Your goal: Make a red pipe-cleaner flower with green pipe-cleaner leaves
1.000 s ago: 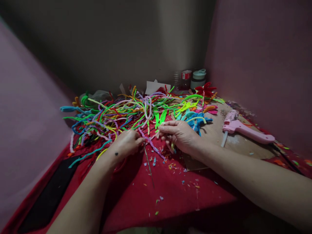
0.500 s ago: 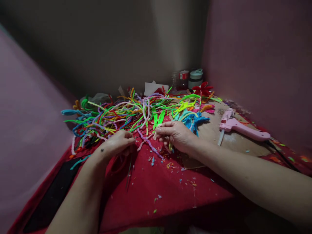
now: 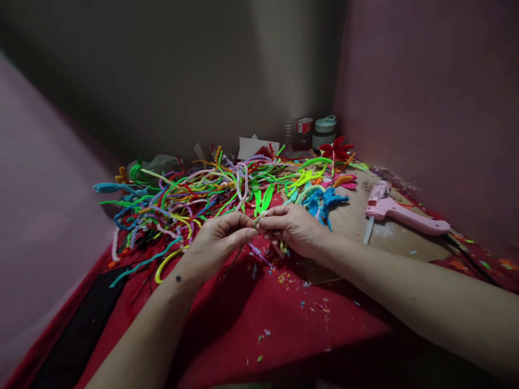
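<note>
My left hand is closed in a pinch, thumb against forefinger, at the base of a bright green pipe cleaner piece. From the other side my right hand grips the same base, which looks pale between the fingertips. Two green loops rise above the fingers in a V. Most of the held end is hidden by the fingers. Just behind my hands lies a heap of coloured pipe cleaners. A blue pipe cleaner shape sits beyond my right hand. Something thin and dark shows under my left hand, too unclear to name.
A pink glue gun with a glue stick lies on a brown board at the right. Jars and a lidded bottle stand at the back. Fuzz scraps dot the red cloth. A black flat object lies left.
My left hand has moved right and slightly up, and now pinches the green piece beside my right hand. The right hand has stayed nearly in place.
</note>
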